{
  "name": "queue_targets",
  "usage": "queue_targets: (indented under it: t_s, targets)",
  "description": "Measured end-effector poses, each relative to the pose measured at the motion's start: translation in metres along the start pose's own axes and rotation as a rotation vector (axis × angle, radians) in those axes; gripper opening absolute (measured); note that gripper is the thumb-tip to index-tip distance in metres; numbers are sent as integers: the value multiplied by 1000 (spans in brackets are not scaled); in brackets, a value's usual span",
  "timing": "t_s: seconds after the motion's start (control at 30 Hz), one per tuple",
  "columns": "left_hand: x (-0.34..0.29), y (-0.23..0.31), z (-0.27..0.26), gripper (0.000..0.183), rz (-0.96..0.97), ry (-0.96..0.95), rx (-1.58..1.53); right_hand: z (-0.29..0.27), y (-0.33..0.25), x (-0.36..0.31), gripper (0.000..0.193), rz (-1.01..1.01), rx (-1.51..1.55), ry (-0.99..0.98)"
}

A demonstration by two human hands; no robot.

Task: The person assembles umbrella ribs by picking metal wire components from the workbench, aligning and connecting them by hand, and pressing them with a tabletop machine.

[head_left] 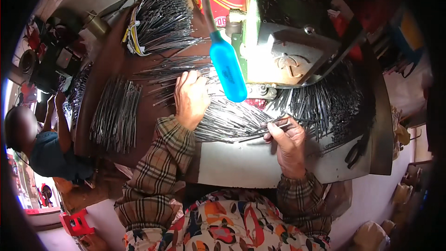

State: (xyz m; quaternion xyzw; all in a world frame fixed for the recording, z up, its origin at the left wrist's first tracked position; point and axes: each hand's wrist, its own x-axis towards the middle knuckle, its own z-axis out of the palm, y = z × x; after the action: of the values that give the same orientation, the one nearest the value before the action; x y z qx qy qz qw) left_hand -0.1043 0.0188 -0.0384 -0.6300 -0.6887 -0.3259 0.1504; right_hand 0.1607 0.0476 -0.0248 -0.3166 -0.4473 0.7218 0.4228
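A heap of thin metal rods (pixel 230 116) lies under the machine, its pieces running mostly left to right. My left hand (pixel 191 97) rests at its left side, fingers bent and pressed together over the rods; their tips are partly hidden. At the heap's right end, my right hand (pixel 288 142) is closed, pinching a few dark rod ends between thumb and fingers. In front of both hands stands the green machine (pixel 251 18) with a metal plate (pixel 297 60). A blue lamp-like piece (pixel 228 72) on a grey flexible neck hangs above the heap.
More rods lie in a bundle (pixel 114 114) at left, a tied bundle (pixel 162 21) at far left, and a dark pile (pixel 325 104) at right. Dark pliers (pixel 357 152) lie near the table's right edge. Another person (pixel 51 151) sits at far left, beside a red stool (pixel 76 223).
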Motion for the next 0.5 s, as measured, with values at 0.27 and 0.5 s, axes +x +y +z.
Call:
queue_targets:
  t_s: [0.27, 0.5]
  targets:
    - [3, -7, -10, 15, 132, 53, -22, 1, 2, 3, 5, 55, -7, -64]
    - [12, 9, -27, 17, 130, 42, -131, 2, -1, 6, 7, 66, -80, -66]
